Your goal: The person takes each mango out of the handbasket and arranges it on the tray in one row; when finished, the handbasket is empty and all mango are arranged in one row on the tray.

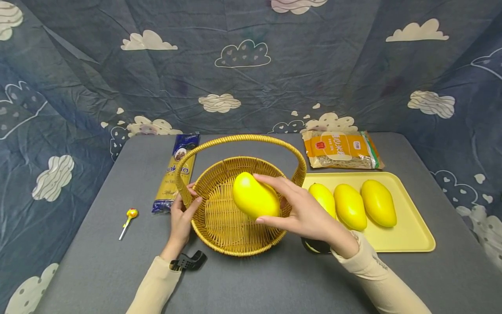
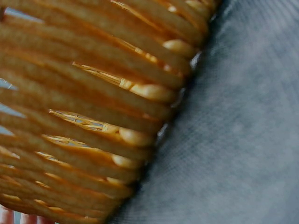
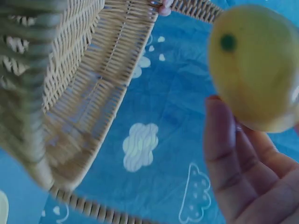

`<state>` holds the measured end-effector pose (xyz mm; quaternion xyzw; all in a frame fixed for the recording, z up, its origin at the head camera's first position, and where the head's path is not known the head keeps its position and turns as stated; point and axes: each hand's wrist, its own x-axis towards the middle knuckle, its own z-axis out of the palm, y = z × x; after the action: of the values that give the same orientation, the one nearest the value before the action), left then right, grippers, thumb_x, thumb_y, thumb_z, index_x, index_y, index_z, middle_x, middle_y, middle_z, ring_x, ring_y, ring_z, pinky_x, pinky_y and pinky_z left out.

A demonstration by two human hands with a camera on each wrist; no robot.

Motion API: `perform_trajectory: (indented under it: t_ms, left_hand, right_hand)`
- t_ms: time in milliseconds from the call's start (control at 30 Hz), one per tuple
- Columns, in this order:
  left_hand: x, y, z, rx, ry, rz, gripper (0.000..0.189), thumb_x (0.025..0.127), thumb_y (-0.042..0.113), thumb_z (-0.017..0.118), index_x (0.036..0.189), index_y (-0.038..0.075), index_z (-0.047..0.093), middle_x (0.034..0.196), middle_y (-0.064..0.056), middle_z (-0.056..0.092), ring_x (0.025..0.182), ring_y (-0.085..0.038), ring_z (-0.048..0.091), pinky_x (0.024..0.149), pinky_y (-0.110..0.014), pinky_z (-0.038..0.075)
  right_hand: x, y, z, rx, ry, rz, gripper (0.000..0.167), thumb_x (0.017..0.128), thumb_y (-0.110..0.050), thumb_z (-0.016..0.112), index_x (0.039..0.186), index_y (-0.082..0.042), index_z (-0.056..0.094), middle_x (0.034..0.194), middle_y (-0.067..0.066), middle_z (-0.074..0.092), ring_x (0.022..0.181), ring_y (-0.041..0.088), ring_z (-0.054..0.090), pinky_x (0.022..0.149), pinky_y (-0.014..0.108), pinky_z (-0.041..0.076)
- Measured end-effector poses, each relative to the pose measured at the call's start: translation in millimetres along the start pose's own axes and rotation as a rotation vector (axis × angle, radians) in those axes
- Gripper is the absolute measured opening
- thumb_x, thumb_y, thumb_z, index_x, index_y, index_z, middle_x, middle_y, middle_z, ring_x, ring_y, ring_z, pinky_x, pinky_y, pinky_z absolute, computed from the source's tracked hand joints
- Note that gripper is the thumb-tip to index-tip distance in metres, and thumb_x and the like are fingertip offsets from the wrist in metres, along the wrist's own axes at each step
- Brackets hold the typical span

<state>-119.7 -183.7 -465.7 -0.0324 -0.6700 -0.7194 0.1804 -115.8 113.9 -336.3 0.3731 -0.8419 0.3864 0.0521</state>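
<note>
A yellow mango [image 1: 256, 196] is held over the wicker basket [image 1: 243, 254] by my right hand [image 1: 306, 209], thumb on the near side and fingers on the far side. The right wrist view shows the same mango [image 3: 257, 70] with a dark green spot at one end. My left hand [image 1: 182, 220] grips the basket's left rim by the foot of its arched handle. Close up in the left wrist view is the basket's woven side [image 2: 84, 93], with fingertips at the lower left corner. The basket's inside shows bare weave.
Several mangoes [image 1: 350, 207] lie on a yellow tray [image 1: 412, 235] to the right; a dark rounded object [image 1: 315, 245] sits partly under my right forearm. An orange noodle bag [image 1: 341, 149] lies behind the tray. Left of the basket are a spaghetti pack [image 1: 162, 192] and a lollipop [image 1: 132, 213].
</note>
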Motion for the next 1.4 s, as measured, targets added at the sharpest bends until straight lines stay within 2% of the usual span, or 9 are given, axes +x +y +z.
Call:
perform_trajectory:
  t_ms: [100, 400, 600, 700, 800, 933, 1067, 1267, 1400]
  left_hand:
    - [-0.2, 0.0, -0.1, -0.003, -0.004, -0.003, 0.022, 0.088, -0.002, 0.059, 0.104, -0.01, 0.047, 0.134, -0.015, 0.047, 0.123, -0.023, 0.042, 0.1, -0.033, 0.032]
    - [-0.1, 0.0, 0.2, 0.004, 0.004, -0.001, 0.019, 0.088, -0.001, 0.059, 0.102, -0.007, 0.048, 0.133, -0.015, 0.048, 0.122, -0.024, 0.042, 0.1, -0.032, 0.032]
    - [-0.5, -0.3, 0.3, 0.004, 0.002, -0.002, 0.021, 0.087, -0.001, 0.06, 0.103, -0.008, 0.048, 0.134, -0.015, 0.048, 0.123, -0.023, 0.042, 0.1, -0.032, 0.031]
    - [-0.7, 0.1, -0.3, 0.005, 0.0, -0.005, 0.021, 0.088, -0.002, 0.059, 0.104, -0.01, 0.048, 0.135, -0.015, 0.047, 0.123, -0.023, 0.041, 0.1, -0.032, 0.031]
    - [-1.0, 0.7, -0.2, -0.002, 0.001, -0.004, 0.02, 0.088, -0.002, 0.059, 0.103, -0.009, 0.048, 0.134, -0.016, 0.047, 0.123, -0.024, 0.042, 0.099, -0.032, 0.032]
    - [-0.8, 1.3, 0.7, -0.021, 0.006, 0.004, 0.016, 0.087, -0.002, 0.059, 0.1, -0.003, 0.051, 0.133, -0.016, 0.048, 0.121, -0.025, 0.043, 0.097, -0.031, 0.034]
    - [-0.3, 1.5, 1.1, -0.027, 0.007, 0.01, 0.014, 0.087, -0.003, 0.059, 0.099, -0.002, 0.052, 0.133, -0.016, 0.048, 0.121, -0.026, 0.043, 0.097, -0.031, 0.034]
    - [-0.3, 1.9, 1.4, -0.021, 0.004, 0.004, 0.018, 0.087, -0.003, 0.059, 0.101, -0.009, 0.048, 0.133, -0.017, 0.048, 0.122, -0.026, 0.043, 0.098, -0.031, 0.033]
    - [-0.3, 1.7, 1.4, -0.031, 0.009, -0.002, 0.02, 0.087, -0.003, 0.059, 0.102, -0.01, 0.047, 0.133, -0.017, 0.048, 0.121, -0.025, 0.043, 0.098, -0.03, 0.033]
  right_hand:
    - [-8.6, 2.3, -5.8, 0.04, 0.075, -0.014, 0.081, 0.074, -0.033, 0.082, 0.143, -0.024, 0.041, 0.131, -0.004, 0.052, 0.096, 0.011, 0.052, 0.074, 0.034, 0.048]
    - [-34.4, 18.8, -20.9, 0.114, 0.357, -0.118, 0.082, 0.076, -0.049, 0.073, 0.135, 0.0, 0.045, 0.124, 0.01, 0.056, 0.097, 0.018, 0.055, 0.074, 0.023, 0.046]
    - [-53.5, 30.7, -34.7, 0.139, 0.493, -0.096, 0.082, 0.077, -0.043, 0.075, 0.132, 0.009, 0.043, 0.13, 0.011, 0.052, 0.098, 0.014, 0.056, 0.078, 0.018, 0.045]
    - [-60.7, 34.1, -43.1, 0.151, 0.549, -0.087, 0.076, 0.08, -0.031, 0.076, 0.132, 0.011, 0.041, 0.128, 0.011, 0.053, 0.1, 0.014, 0.056, 0.08, 0.019, 0.046]
    - [-70.4, 41.9, -50.7, 0.133, 0.602, -0.027, 0.068, 0.078, -0.004, 0.075, 0.134, 0.01, 0.039, 0.126, 0.008, 0.053, 0.101, 0.015, 0.056, 0.081, 0.019, 0.046]
    - [-87.3, 64.4, -58.3, 0.078, 0.677, 0.096, 0.077, 0.068, 0.019, 0.069, 0.138, 0.005, 0.039, 0.126, 0.002, 0.051, 0.1, 0.014, 0.054, 0.078, 0.019, 0.044]
    - [-98.5, 76.4, -67.5, 0.04, 0.744, 0.177, 0.076, 0.071, 0.017, 0.068, 0.139, 0.0, 0.04, 0.124, -0.003, 0.05, 0.097, 0.012, 0.052, 0.075, 0.02, 0.041]
    - [-109.9, 80.1, -80.7, -0.03, 0.815, 0.273, 0.069, 0.076, 0.012, 0.068, 0.138, -0.001, 0.043, 0.122, -0.011, 0.05, 0.095, 0.008, 0.051, 0.075, 0.017, 0.039]
    - [-126.2, 108.4, -87.9, -0.087, 0.859, 0.374, 0.069, 0.076, 0.007, 0.071, 0.138, -0.008, 0.046, 0.122, -0.008, 0.051, 0.095, 0.006, 0.049, 0.074, 0.016, 0.038]
